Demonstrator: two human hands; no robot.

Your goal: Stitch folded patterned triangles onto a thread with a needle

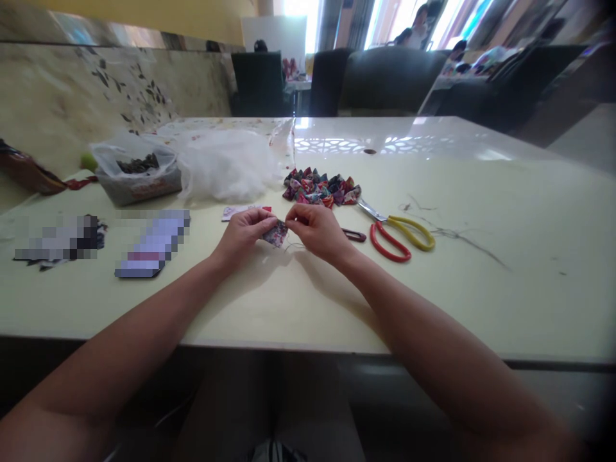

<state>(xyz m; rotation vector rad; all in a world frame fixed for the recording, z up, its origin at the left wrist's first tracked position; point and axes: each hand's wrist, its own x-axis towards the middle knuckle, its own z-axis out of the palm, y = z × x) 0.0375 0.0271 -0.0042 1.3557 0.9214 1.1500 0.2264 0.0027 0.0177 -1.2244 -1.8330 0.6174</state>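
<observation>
Pale table [481, 269], unlabelled fabric piece [275, 233]

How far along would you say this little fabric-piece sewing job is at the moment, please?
Done: a pile of small folded patterned fabric pieces lies on the pale table. In hand: both hands, left and right, pinch one more small patterned fabric piece, with thin thread trailing below it. Left: white fluffy stuffing lies beyond; red-and-yellow-handled scissors lie idle. How many pieces remain cannot be told.
</observation>
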